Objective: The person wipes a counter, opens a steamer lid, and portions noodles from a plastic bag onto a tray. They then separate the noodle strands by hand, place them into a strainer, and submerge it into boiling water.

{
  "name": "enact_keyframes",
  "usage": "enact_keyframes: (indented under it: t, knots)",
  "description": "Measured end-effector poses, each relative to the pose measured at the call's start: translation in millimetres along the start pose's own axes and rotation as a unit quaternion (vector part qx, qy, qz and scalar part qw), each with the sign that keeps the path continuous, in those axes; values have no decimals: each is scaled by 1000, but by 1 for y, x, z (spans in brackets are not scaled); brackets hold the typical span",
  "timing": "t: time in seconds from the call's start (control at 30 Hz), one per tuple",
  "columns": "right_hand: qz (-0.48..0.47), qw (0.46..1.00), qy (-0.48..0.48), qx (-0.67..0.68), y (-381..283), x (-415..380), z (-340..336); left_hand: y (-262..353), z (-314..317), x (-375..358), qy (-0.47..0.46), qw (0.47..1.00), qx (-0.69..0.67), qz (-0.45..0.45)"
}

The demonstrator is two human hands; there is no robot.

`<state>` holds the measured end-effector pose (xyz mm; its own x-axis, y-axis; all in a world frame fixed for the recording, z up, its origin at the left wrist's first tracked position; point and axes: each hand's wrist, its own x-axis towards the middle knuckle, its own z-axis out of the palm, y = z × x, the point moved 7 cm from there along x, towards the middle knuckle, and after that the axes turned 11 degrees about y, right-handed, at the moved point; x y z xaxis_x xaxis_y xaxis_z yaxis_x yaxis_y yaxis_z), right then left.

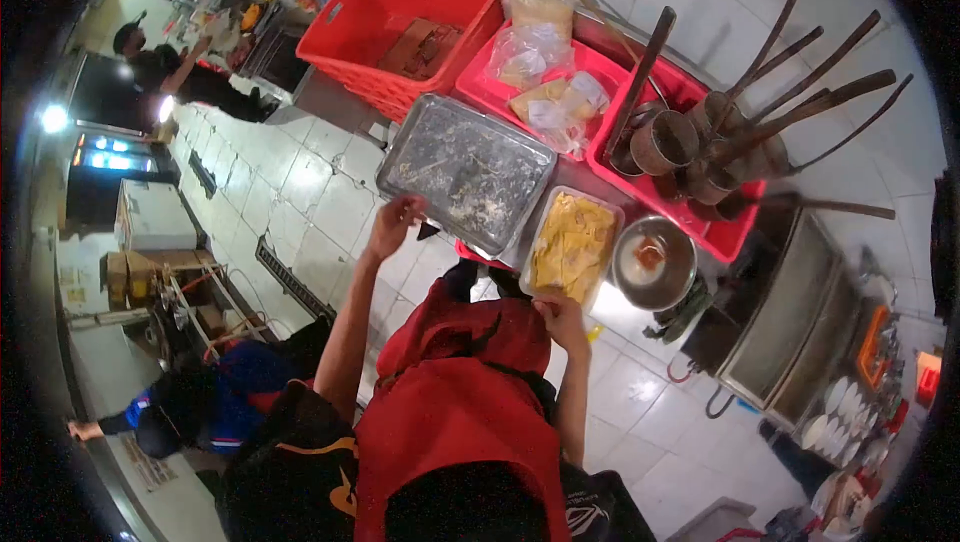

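Note:
My left hand (396, 224) is at the near-left corner of a metal tray (470, 172), its fingers loosely bent and apart. I see nothing held in it. White floury residue covers the tray's bottom. My right hand (563, 322) grips the near rim of a pale plastic container (531, 260), thumb at the edge, other fingers partly hidden. Flat yellow pieces (570, 247) in a yellow coating fill the container. Right beside it stands a steel bowl (683, 280) with a little orange-brown matter at its bottom.
Behind the tray stand a red crate (345, 27) and a red tray with plastic bags of pale food (555, 102). Long-handled metal ladles (665, 142) stick out of a red bin (720, 242). Metal equipment (780, 312) is at right. Two other people (190, 77) are at left.

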<state>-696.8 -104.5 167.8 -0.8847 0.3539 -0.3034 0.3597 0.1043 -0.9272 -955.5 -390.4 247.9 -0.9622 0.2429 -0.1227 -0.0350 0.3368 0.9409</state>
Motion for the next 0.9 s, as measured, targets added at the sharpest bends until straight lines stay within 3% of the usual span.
enact_keyframes:
  t: [0.03,0.13,0.2,0.27,0.33,0.4,0.47,0.53,0.67,0.73,0.77,0.83,0.9]
  knots:
    - [-21,997,55,-44,1,2,-4,3,-4,29,-9,1000,-17,3]
    - [-6,992,87,-90,-24,3,-22,41,2,100,-75,995,-65,30]
    - [-20,984,137,-114,3,4,-28,54,22,151,-110,992,-54,18]
    - [32,983,160,-88,12,2,-30,50,43,212,-146,988,-45,12]
    - [73,979,169,-91,10,-3,-24,23,70,278,-196,968,-95,125]
    - [173,959,215,-64,9,-13,-20,-30,97,356,-66,973,27,218]
    - [201,950,214,-108,5,-16,-7,50,122,362,18,904,200,377]
    - [251,949,173,-75,-6,-15,14,84,145,377,16,925,193,328]
    - [259,945,176,-95,-29,-1,50,79,174,410,34,915,274,295]
    - [252,943,178,-128,-46,8,64,78,193,403,-129,896,334,262]
    - [236,944,196,-123,-53,11,71,78,192,392,-136,896,329,266]
    - [245,940,218,-94,-71,19,85,86,175,357,-163,960,11,227]
    - [242,943,220,-64,-75,22,101,87,159,305,-226,942,16,247]
